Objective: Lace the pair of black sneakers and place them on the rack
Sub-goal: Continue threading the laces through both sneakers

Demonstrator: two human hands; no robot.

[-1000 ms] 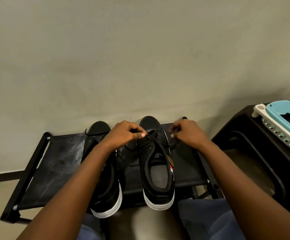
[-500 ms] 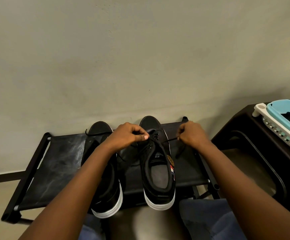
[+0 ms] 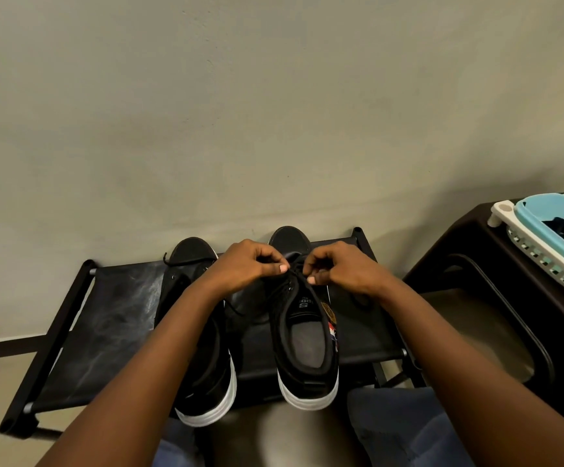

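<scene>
Black sneakers, two of them, stand side by side on the rack (image 3: 105, 318), toes to the wall (image 3: 274, 112), heels with white soles hanging over its near edge. From my seat, the rack's dark fabric shelf reaches out to either side of the fingers. The right sneaker (image 3: 307, 345) sits directly under both hands; the left sneaker (image 3: 203, 375) lies just left of them, partly hidden by the left forearm. My left hand (image 3: 245, 266) and right hand (image 3: 344, 269) are curled close together over the right sneaker's eyelets, fingers (image 3: 283, 268) of each pinching the black lace (image 3: 295, 269). Well to the right of the fingers, a dark stool (image 3: 476, 257) carries a light blue basket (image 3: 550, 217).
</scene>
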